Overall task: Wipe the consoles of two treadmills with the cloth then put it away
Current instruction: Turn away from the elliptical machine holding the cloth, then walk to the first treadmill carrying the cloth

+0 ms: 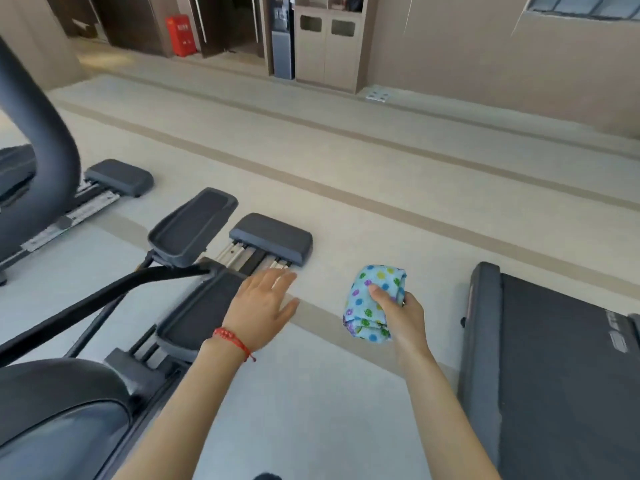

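Elliptical machine fills near left, pedals reaching toward centre. Treadmill deck at near right edge. Pale floor with tan stripes runs to far cabinet and red box. Left hand, fingers spread and relaxed, holds nothing, red bracelet on wrist. Right hand grips bunched dotted cloth, held between machines above floor.

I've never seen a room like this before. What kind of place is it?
Most likely a gym. A treadmill belt lies at the right, and elliptical trainers with foot pedals stand at the left. The person's right hand holds a dotted cloth for wiping machines.
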Tool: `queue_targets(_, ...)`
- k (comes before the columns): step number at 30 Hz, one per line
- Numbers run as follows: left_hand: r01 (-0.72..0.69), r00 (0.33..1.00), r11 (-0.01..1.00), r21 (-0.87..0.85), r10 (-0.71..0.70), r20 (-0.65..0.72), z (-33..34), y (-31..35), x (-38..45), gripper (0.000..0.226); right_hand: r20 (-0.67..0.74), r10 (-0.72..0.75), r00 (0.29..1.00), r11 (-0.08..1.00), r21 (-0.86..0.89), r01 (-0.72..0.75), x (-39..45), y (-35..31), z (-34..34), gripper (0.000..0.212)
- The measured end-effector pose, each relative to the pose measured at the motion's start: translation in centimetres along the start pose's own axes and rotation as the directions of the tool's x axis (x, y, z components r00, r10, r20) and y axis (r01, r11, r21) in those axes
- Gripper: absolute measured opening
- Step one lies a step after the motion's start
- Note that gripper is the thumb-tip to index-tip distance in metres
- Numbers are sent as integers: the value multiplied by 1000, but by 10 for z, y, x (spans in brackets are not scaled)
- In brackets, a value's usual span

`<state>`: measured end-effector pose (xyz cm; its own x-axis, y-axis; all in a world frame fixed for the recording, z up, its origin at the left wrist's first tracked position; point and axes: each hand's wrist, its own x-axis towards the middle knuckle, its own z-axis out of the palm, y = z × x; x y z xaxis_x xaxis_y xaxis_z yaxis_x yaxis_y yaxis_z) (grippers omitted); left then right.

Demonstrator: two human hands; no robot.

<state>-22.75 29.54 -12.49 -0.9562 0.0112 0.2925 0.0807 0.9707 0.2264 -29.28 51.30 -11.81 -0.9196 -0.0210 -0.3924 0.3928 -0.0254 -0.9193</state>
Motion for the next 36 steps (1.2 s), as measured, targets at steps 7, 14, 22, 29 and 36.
queue_targets(7, -48, 993, 997, -52, 53, 103, 70, 20, 58, 48, -81, 101, 992, 993, 62, -96, 66, 9, -42, 40)
queue_targets(14, -97, 976, 993, -74, 109, 188, 140, -4, 153, 48, -106, 149, 983, 987, 84, -140, 163, 0, -39, 21)
queue_targets(22, -178, 947, 982, -65, 189, 258, 190, -36, 292, 47, -124, 205, 971, 975, 118, -191, 291, -45, -21, 16)
queue_targets(29, -220, 938, 970, -107, 240, 249, 234, -42, 409, 48, -170, 253, 953, 960, 169, -225, 395, -80, -28, 14)
queue_targets(36, -279, 934, 955, -98, 294, 205, 294, -30, 561, 72, -214, 228, 950, 961, 204, -185, 539, -130, -68, 15)
